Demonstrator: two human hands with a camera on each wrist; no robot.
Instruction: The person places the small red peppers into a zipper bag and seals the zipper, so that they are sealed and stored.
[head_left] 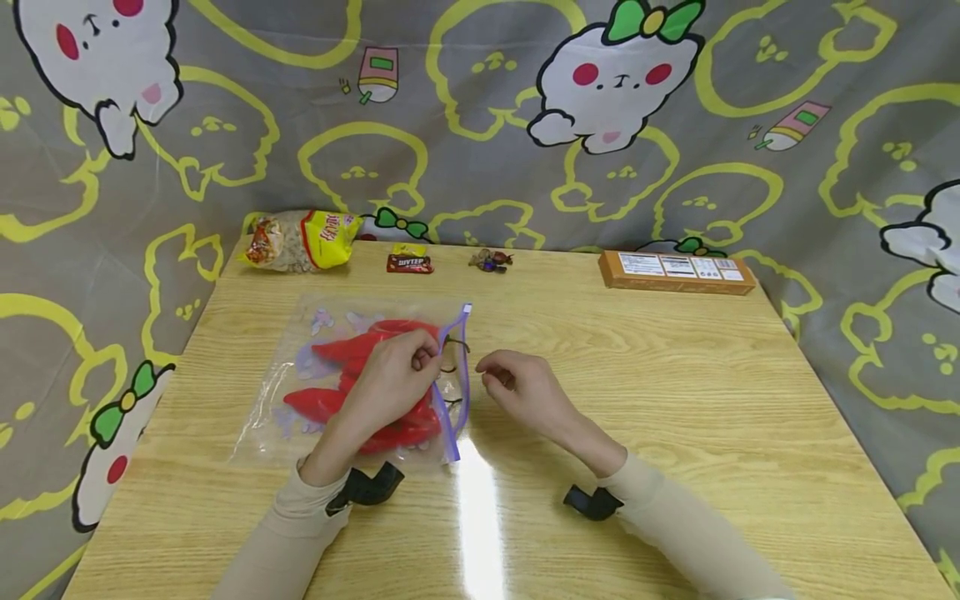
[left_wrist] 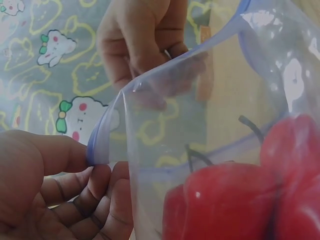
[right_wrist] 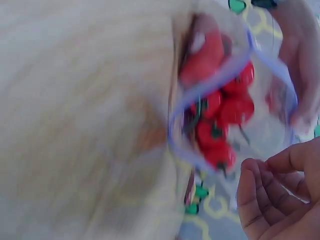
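A clear zip bag [head_left: 264, 421] with a purple zip strip lies on the table, its mouth toward the right. Several long red peppers [head_left: 315, 404] with green stems are inside it, stems pointing at the mouth. My left hand [head_left: 393, 375] reaches over the bag and pinches the near side of its purple rim [left_wrist: 98, 145] between thumb and fingers. Just right of the mouth is my right hand [head_left: 528, 392], its fingers loosely curled and thumb near the index finger. Nothing shows in it. In the right wrist view the mouth gapes in a loop around the peppers [right_wrist: 237, 107].
Along the table's back edge lie a yellow-and-clear snack bag [head_left: 300, 242], a dark red wrapped bar [head_left: 409, 263], a small dark cluster of trinkets [head_left: 491, 261] and a long orange-brown box [head_left: 677, 272]. A patterned grey cloth [head_left: 480, 167] hangs behind.
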